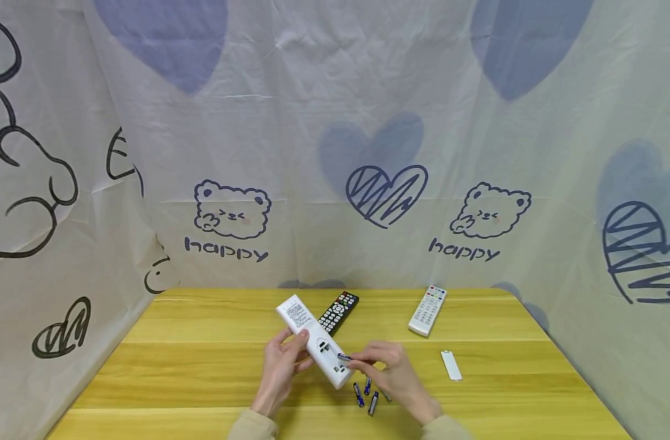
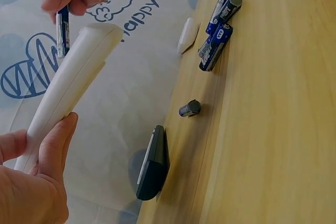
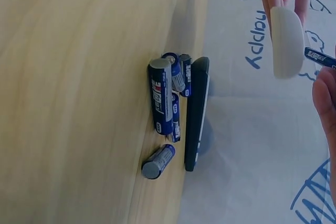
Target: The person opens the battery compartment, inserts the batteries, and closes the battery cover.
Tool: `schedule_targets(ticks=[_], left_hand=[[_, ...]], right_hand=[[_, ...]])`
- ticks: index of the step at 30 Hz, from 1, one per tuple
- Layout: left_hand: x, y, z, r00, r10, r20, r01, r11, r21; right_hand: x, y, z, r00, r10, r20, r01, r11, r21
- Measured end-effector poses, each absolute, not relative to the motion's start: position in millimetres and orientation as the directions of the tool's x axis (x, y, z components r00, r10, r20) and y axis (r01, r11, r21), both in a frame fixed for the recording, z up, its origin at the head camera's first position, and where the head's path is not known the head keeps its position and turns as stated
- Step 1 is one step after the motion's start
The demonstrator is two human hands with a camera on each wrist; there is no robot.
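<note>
My left hand [image 1: 280, 363] grips a white remote control [image 1: 316, 340] by its long sides, thumb on top. Its back faces up in the head view, showing a printed label and an uncovered battery compartment with metal contacts. Between thumb and fingers, my right hand [image 1: 391, 371] pinches a blue-and-silver battery [image 1: 343, 357] over the lower end of that compartment. In the left wrist view this battery [image 2: 63, 34] points down beside the remote's end. Several loose batteries [image 1: 359, 394] lie on the table below the hands, one partly hidden by the right hand.
A black remote [image 1: 343, 307] lies behind the held one, which partly covers it. At the back right is a second white remote [image 1: 427, 310], buttons up. A white battery cover [image 1: 451, 365] rests on the wooden table [image 1: 494, 397] to the right. Printed cloth [image 1: 313, 91] hangs behind.
</note>
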State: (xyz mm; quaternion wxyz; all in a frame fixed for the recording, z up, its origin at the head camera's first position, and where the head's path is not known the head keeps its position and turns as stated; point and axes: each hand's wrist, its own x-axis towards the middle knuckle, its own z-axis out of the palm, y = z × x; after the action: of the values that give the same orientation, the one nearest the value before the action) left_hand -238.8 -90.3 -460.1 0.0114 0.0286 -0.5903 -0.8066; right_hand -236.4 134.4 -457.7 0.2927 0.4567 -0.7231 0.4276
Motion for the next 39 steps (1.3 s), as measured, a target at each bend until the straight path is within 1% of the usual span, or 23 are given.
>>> schedule_targets(ticks=[2, 7, 9, 13, 16, 22, 26, 33, 39], left_hand=[[-239, -90, -460, -0.998, -0.048, -0.034, -0.018, -0.303, 0.953], [-239, -89, -461, -0.999, -0.038, -0.028, -0.015, -0.308, 0.951], [-239, -88, -461, -0.999, -0.038, -0.023, -0.01, -0.316, 0.949], [-239, -88, -462, -0.999, -0.038, -0.022, -0.008, -0.324, 0.946], [-240, -88, -462, -0.999, -0.038, -0.028, -0.014, -0.319, 0.948], [-239, -87, -463, -0.999, -0.034, -0.038, -0.026, -0.303, 0.953], [-238, -87, -463, -0.999, -0.035, -0.037, -0.024, -0.302, 0.953], [-238, -87, -465, -0.998, -0.044, -0.042, -0.027, -0.314, 0.949], [-238, -85, -466, -0.999, -0.031, -0.043, -0.031, -0.301, 0.953]], right_hand=[[-237, 133, -458, -0.412, -0.418, 0.81, -0.91, 0.232, -0.343], [-237, 131, -460, -0.385, -0.444, 0.809, -0.914, 0.306, -0.267], [-237, 130, -461, -0.361, -0.455, 0.814, -0.916, 0.336, -0.218], [-237, 128, -462, -0.288, -0.479, 0.829, -0.917, 0.386, -0.096], [-236, 126, -463, -0.259, -0.491, 0.832, -0.903, 0.429, -0.028], [-233, 122, -463, -0.281, -0.5, 0.819, -0.863, 0.505, 0.012], [-231, 121, -463, -0.303, -0.513, 0.803, -0.856, 0.517, 0.007], [-228, 121, -463, -0.362, -0.556, 0.749, -0.843, 0.538, -0.008], [-228, 118, -463, -0.368, -0.559, 0.743, -0.84, 0.543, -0.007]])
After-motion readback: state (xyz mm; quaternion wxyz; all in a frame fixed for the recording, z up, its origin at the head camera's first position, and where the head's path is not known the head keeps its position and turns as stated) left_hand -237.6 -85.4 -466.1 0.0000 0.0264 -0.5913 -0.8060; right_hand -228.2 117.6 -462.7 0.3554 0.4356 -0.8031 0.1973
